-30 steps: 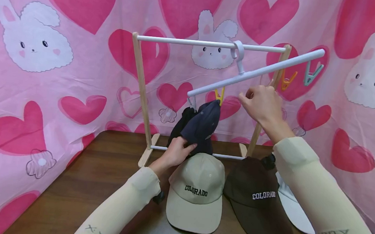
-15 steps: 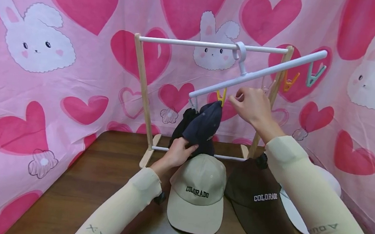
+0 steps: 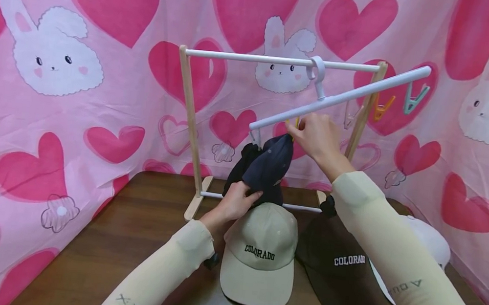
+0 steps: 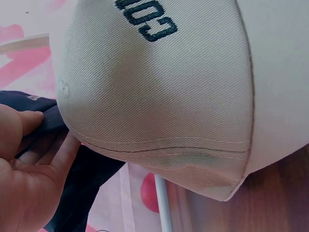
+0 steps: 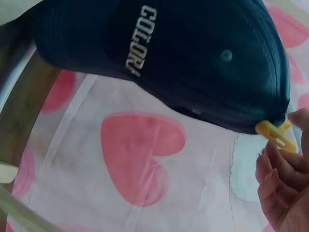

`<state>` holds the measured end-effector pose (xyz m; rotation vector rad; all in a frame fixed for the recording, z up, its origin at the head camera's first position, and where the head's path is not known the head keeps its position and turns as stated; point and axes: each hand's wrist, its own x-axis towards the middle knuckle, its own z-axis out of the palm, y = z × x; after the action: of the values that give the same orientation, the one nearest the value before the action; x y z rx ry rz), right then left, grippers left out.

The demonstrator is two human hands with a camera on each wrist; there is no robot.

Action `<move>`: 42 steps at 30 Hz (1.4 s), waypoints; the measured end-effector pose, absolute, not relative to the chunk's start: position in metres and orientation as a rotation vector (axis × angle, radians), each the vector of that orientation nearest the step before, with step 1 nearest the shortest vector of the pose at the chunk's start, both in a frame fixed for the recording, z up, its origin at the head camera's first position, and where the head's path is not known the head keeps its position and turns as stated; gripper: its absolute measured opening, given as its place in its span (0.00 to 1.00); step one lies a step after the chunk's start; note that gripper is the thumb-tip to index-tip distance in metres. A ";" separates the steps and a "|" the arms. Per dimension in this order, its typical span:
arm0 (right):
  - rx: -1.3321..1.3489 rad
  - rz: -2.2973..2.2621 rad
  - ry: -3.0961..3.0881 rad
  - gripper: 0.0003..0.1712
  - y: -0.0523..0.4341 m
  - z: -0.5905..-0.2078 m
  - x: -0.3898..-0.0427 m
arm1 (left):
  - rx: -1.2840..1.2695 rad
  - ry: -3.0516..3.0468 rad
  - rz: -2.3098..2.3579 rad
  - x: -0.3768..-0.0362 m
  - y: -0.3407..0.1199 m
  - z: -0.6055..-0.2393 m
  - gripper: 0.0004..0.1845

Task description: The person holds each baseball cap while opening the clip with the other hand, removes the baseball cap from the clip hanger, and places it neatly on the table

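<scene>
The navy cap [image 3: 268,167] hangs from a yellow clip [image 5: 276,135] on the tilted white hanger bar [image 3: 342,97]. The left hand [image 3: 235,201] has its grip clamped on the cap's lower edge, just above the beige cap [image 3: 260,254] on the counter [image 3: 98,251]. The right hand [image 3: 316,137] is at the clip; whether its fingers pinch it is unclear. A downward tug could snap the cap free, or tip the slanted bar further on its rack [image 3: 188,117].

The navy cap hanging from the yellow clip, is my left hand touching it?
Touching. In the head view the left hand grips the lower edge of the navy cap; the left wrist view shows thumb and fingers pinching the dark fabric.
</scene>
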<state>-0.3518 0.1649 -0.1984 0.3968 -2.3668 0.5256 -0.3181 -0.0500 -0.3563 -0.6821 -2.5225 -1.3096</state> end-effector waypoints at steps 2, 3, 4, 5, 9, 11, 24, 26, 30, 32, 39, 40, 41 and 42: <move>0.368 0.548 -2.370 0.25 0.162 -0.198 -0.353 | -0.681 -2.523 -1.308 -0.318 -0.049 -0.355 0.17; 0.353 0.555 -2.372 0.25 0.160 -0.197 -0.354 | -0.680 -2.526 -1.306 -0.318 -0.049 -0.355 0.16; 0.339 0.555 -2.374 0.24 0.159 -0.197 -0.354 | -0.679 -2.529 -1.307 -0.318 -0.049 -0.354 0.16; 0.327 0.558 -2.377 0.24 0.158 -0.196 -0.355 | -0.675 -2.532 -1.305 -0.317 -0.048 -0.354 0.16; 0.292 0.550 -2.388 0.24 0.155 -0.195 -0.357 | -0.670 -2.538 -1.302 -0.316 -0.048 -0.354 0.16; 0.288 0.543 -2.391 0.23 0.155 -0.194 -0.358 | -0.667 -2.533 -1.303 -0.315 -0.048 -0.354 0.16; 0.328 0.589 -2.474 0.26 0.160 -0.184 -0.359 | -0.578 -2.397 -1.317 -0.317 -0.052 -0.357 0.13; 0.339 0.592 -2.482 0.27 0.161 -0.183 -0.358 | -0.579 -2.410 -1.335 -0.317 -0.053 -0.356 0.11; 0.358 0.633 -2.510 0.26 0.163 -0.180 -0.357 | -0.579 -2.439 -1.377 -0.318 -0.054 -0.356 0.10; 0.367 0.654 -2.524 0.25 0.164 -0.180 -0.357 | -0.580 -2.450 -1.393 -0.318 -0.055 -0.356 0.10; 0.377 0.687 -2.537 0.24 0.163 -0.180 -0.358 | -0.598 -2.496 -1.360 -0.320 -0.056 -0.358 0.15; 0.377 0.688 -2.538 0.24 0.163 -0.181 -0.359 | -0.600 -2.506 -1.351 -0.320 -0.056 -0.359 0.15; 0.379 0.695 -2.540 0.24 0.163 -0.182 -0.359 | -0.601 -2.517 -1.343 -0.320 -0.056 -0.360 0.15; 0.382 0.701 -2.543 0.24 0.163 -0.182 -0.359 | -0.606 -2.523 -1.341 -0.321 -0.056 -0.362 0.14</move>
<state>-0.3594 0.1629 -0.1820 0.3818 -2.5431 0.7008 -0.3208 -0.0557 -0.3620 -0.6057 -2.5233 -1.3407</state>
